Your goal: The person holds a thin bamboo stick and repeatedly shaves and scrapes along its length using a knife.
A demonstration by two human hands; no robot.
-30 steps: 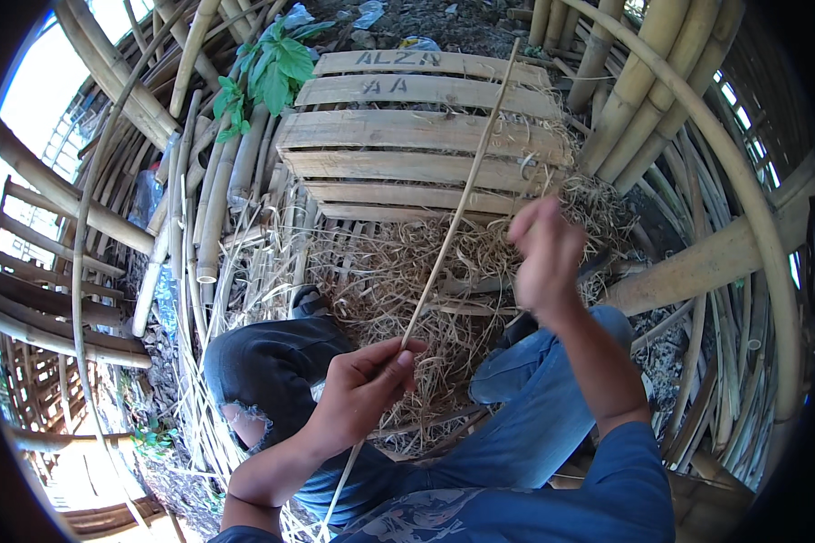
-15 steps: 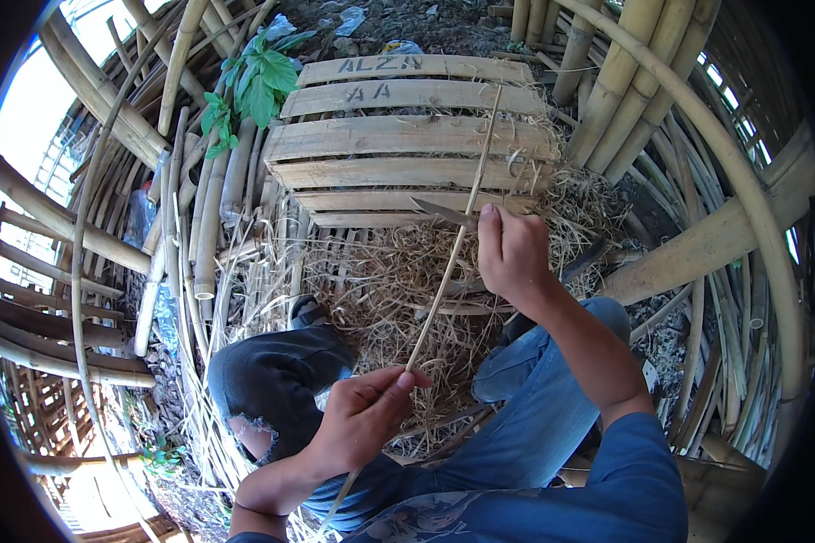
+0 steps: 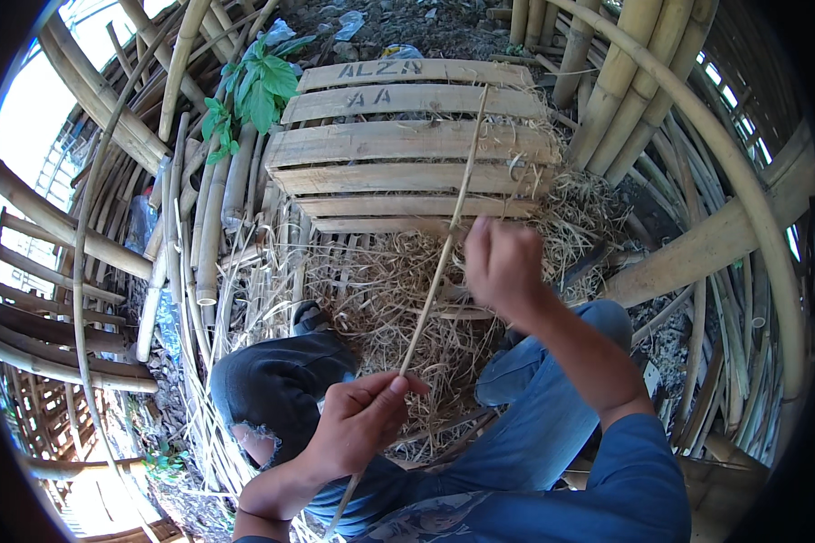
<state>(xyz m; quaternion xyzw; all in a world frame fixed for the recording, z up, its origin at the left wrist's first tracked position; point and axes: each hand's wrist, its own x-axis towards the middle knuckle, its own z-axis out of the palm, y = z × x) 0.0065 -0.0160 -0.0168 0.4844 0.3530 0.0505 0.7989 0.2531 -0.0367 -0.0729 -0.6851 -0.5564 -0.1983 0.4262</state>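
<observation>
My left hand (image 3: 364, 423) pinches a thin bamboo strip (image 3: 436, 282) between thumb and fingers, low in front of my lap. The strip slants up and away to the right, its far end over the slatted wooden crate; its near end passes below my wrist. Closed round the handle of a knife (image 3: 426, 226), my right hand (image 3: 505, 270) is just right of the strip. The knife's blade is smeared by motion and lies across the strip, pointing left. Whether the edge touches the strip I cannot tell.
Beyond my hands stands the slatted wooden crate (image 3: 407, 140). Curly shavings (image 3: 398, 299) cover the ground between my knees. Bamboo poles (image 3: 210, 226) and a leafy green plant (image 3: 261, 86) are on the left. A thick bamboo beam (image 3: 706, 240) crosses at right.
My right hand and the knife have moved slightly left and nearer to me along the strip. The strip's far end has shifted a little left, and my left hand keeps its grip.
</observation>
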